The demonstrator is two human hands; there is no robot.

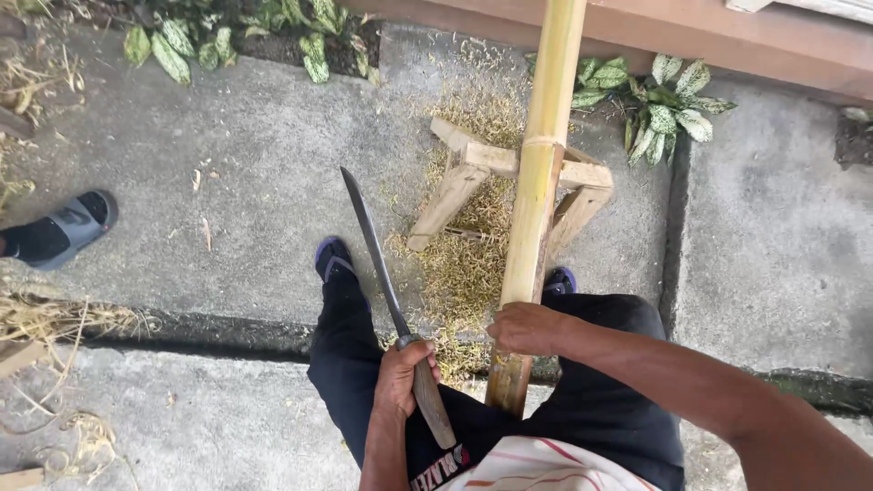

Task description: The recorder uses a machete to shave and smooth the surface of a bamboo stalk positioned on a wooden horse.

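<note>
The left hand (400,375) is gripping the wooden handle of a long machete (386,277), fingers wrapped tight round it; the dark blade is pointing up and away over the concrete floor (227,173), clear of the pole. The right hand (526,327) is clamping down on a thick bamboo pole (544,145) — fingers curled over its top side; the pole is running from between the person's knees out across a small wooden trestle (496,177), resting on it. Pale shavings (464,264) are lying scattered beneath the trestle; a sandalled foot (64,229) of another person is showing at the left edge — well apart.
</note>
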